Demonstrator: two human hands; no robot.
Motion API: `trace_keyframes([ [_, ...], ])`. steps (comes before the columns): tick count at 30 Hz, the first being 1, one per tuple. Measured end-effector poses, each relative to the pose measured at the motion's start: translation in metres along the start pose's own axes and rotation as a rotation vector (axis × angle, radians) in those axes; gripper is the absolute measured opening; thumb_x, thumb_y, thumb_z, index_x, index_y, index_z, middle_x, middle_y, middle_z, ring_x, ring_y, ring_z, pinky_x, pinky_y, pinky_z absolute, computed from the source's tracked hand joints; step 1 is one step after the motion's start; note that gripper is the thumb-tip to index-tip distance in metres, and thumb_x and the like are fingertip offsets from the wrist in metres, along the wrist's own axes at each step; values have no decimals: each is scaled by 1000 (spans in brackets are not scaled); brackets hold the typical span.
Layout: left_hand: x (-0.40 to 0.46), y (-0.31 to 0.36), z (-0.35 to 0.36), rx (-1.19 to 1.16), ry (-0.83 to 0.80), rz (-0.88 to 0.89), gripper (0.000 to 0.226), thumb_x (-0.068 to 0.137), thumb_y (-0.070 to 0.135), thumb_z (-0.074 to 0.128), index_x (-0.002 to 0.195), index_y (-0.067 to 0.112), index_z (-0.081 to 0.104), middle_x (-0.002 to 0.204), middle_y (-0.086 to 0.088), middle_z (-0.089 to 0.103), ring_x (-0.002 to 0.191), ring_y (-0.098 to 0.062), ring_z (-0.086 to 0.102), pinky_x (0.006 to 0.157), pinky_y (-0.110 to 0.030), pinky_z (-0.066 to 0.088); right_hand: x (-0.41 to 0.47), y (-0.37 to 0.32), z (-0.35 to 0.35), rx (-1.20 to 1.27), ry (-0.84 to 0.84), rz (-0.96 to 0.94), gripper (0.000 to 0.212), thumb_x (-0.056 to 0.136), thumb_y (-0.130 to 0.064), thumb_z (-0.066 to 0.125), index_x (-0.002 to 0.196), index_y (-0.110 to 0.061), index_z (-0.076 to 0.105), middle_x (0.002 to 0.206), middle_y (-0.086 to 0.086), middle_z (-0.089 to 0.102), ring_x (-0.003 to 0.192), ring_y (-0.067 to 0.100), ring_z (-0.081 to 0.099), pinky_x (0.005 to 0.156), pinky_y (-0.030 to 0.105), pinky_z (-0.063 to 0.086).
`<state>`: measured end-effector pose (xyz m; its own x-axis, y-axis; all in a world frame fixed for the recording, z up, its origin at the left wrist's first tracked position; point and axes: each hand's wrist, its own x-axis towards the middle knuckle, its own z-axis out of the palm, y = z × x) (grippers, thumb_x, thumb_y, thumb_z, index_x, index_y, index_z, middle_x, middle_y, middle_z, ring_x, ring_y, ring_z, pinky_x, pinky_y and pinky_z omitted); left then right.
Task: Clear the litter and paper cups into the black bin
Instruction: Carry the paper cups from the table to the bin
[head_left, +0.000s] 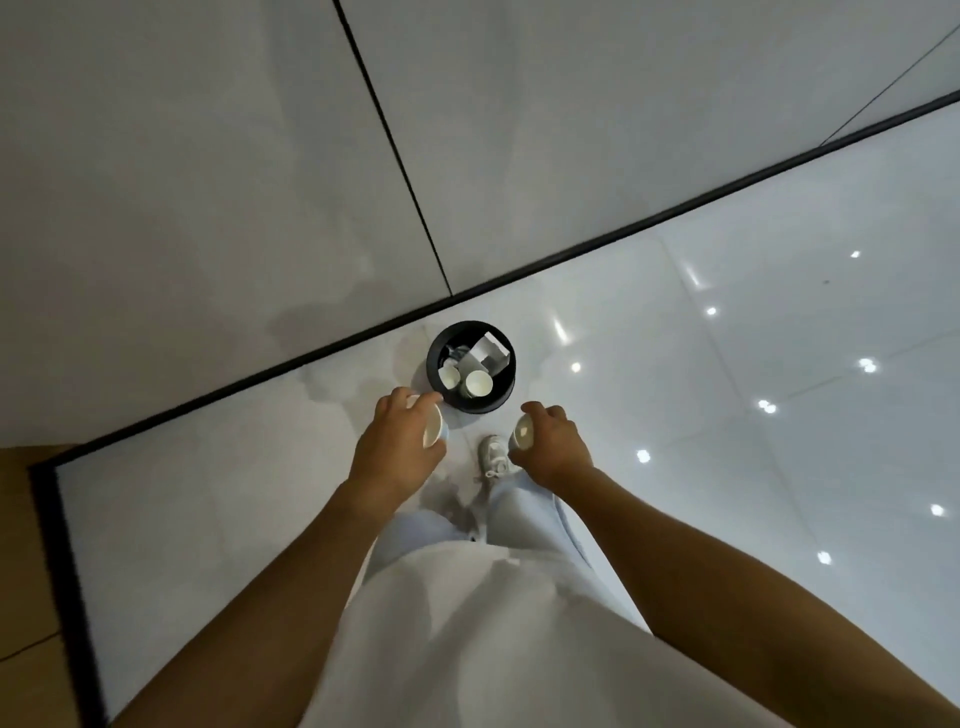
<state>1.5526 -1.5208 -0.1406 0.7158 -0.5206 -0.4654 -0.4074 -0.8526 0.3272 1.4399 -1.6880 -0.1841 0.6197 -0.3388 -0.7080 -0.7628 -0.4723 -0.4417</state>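
Observation:
A round black bin (506, 397) stands on the glossy floor near the wall, straight ahead of me. Inside it lie two white paper cups (478, 383) and crumpled white paper (488, 349). My left hand (400, 441) is just left of the bin and nearer to me, closed around a white paper cup (433, 430) tipped on its side with its mouth facing right. My right hand (553, 441) is to the right of the bin, gripping another white paper cup (522, 431) whose mouth faces left. Both hands hover above the floor, short of the bin's rim.
A black baseboard strip (623, 231) runs diagonally where the grey wall meets the floor behind the bin. A white sneaker (492, 455) shows between my hands. A wooden surface (21, 545) lies at the far left edge. White glossy tiles (753, 415) spread to the right.

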Motion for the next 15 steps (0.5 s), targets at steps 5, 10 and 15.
trace_keyframes([
  [5,60,-26,-7,64,-158,74,56,83,27,68,134,26,46,137,-2,40,126,-21,37,92,-35,47,38,-21,10,158,61,136,66,83,-25,68,140,-21,37,134,10,43,120,32,46,90,39,47],
  [10,131,-44,-1,137,-260,243,55,81,24,68,132,28,47,135,1,39,126,-19,34,88,-34,47,77,-33,27,326,175,307,65,83,-26,68,141,-21,38,134,9,44,118,30,48,87,38,47],
  [15,207,-70,26,190,-288,461,52,79,23,69,127,29,51,129,2,43,121,-18,38,76,-30,42,131,-34,68,451,283,395,59,85,-26,66,138,-20,42,132,10,46,115,30,50,80,32,43],
])
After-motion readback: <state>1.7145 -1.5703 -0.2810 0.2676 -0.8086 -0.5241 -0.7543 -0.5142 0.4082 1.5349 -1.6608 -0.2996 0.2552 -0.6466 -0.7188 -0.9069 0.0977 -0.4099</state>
